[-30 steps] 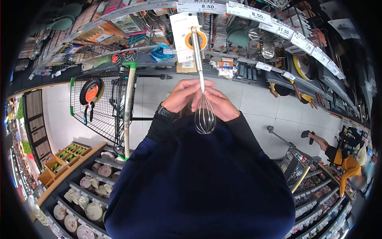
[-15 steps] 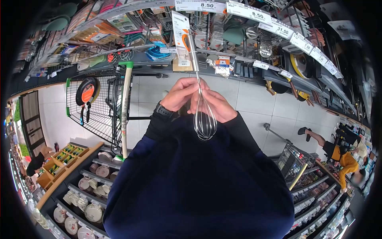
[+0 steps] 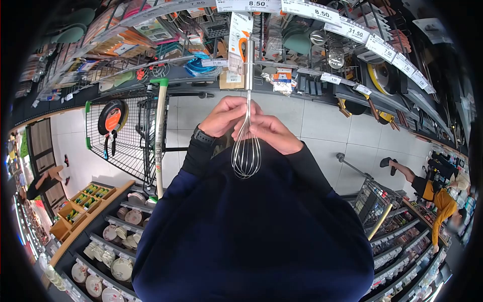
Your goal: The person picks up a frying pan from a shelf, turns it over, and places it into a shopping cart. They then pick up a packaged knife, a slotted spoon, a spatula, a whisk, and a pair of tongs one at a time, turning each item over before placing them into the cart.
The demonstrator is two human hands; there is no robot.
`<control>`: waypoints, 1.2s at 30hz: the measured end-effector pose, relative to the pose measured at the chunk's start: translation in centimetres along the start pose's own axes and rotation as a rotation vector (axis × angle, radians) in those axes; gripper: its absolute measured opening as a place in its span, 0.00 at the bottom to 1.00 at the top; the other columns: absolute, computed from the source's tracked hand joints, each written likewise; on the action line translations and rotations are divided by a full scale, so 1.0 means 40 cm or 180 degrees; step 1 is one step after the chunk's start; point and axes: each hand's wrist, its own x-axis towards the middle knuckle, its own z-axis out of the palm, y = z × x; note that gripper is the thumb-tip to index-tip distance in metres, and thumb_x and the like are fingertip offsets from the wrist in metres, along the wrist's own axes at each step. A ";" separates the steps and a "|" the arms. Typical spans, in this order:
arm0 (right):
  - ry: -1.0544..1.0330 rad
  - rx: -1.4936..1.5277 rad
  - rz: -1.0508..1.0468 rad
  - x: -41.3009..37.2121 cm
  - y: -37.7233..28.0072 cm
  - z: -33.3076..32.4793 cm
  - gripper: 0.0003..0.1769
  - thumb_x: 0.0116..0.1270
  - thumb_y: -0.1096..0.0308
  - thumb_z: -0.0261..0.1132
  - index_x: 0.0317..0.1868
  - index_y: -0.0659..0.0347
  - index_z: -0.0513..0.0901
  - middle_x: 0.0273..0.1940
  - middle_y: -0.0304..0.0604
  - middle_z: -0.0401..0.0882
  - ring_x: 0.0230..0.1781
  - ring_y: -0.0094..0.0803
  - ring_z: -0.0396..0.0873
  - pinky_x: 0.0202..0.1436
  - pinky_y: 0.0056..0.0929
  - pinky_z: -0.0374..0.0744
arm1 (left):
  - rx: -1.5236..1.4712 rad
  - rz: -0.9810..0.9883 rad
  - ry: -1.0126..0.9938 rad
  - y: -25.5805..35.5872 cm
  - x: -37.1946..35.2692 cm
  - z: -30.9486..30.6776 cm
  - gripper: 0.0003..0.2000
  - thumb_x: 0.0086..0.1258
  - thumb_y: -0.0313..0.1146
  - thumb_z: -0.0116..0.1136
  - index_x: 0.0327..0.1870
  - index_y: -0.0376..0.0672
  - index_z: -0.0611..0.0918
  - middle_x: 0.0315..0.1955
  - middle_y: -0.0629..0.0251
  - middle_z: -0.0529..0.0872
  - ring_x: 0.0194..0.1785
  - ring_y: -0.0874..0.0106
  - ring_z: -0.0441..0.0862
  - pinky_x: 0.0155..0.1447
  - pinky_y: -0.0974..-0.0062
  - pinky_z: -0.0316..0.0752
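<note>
I hold a steel wire whisk (image 3: 246,151) upright in front of my chest, its handle pointing up with a white and orange card tag (image 3: 238,35) at the top. My left hand (image 3: 227,116) and my right hand (image 3: 269,132) both pinch the whisk where the wires meet the handle. A black watch (image 3: 202,136) sits on my left wrist. My dark blue sleeves and top fill the lower middle of the view.
A black wire shopping cart (image 3: 128,136) with a green handle holds a frying pan (image 3: 111,117) at the left. Shelves of kitchen tools with price tags line the top. Bowls and plates (image 3: 113,251) fill low shelves at bottom left. Another person (image 3: 435,199) with a cart stands at the right.
The whisk's wire head has swung slightly left and its handle now stands more upright. Both hands stay on it. A person at the far left has come into view.
</note>
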 end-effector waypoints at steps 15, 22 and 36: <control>0.0248 0.0207 0.0299 0.005 0.004 -0.011 0.23 0.83 0.60 0.48 0.66 0.69 0.71 0.58 0.49 0.80 0.60 0.37 0.79 0.65 0.35 0.77 | 0.1794 0.0366 0.1338 0.044 -0.003 0.047 0.08 0.73 0.31 0.61 0.37 0.34 0.85 0.34 0.66 0.87 0.37 0.84 0.79 0.43 0.81 0.76; 0.0366 -0.0300 0.0311 0.015 0.026 0.003 0.23 0.77 0.71 0.58 0.69 0.65 0.66 0.58 0.46 0.78 0.60 0.32 0.79 0.63 0.31 0.75 | 0.2027 0.0417 0.1424 0.030 -0.001 0.037 0.09 0.74 0.31 0.61 0.43 0.33 0.86 0.37 0.63 0.89 0.35 0.84 0.80 0.41 0.82 0.77; 0.0077 -0.0315 0.0329 0.030 0.028 0.009 0.21 0.73 0.79 0.53 0.66 0.66 0.69 0.57 0.47 0.78 0.61 0.32 0.77 0.66 0.31 0.73 | -0.0158 -0.0008 0.1040 -0.001 -0.036 0.020 0.13 0.79 0.31 0.53 0.55 0.30 0.80 0.41 0.58 0.88 0.17 0.90 0.62 0.19 0.88 0.57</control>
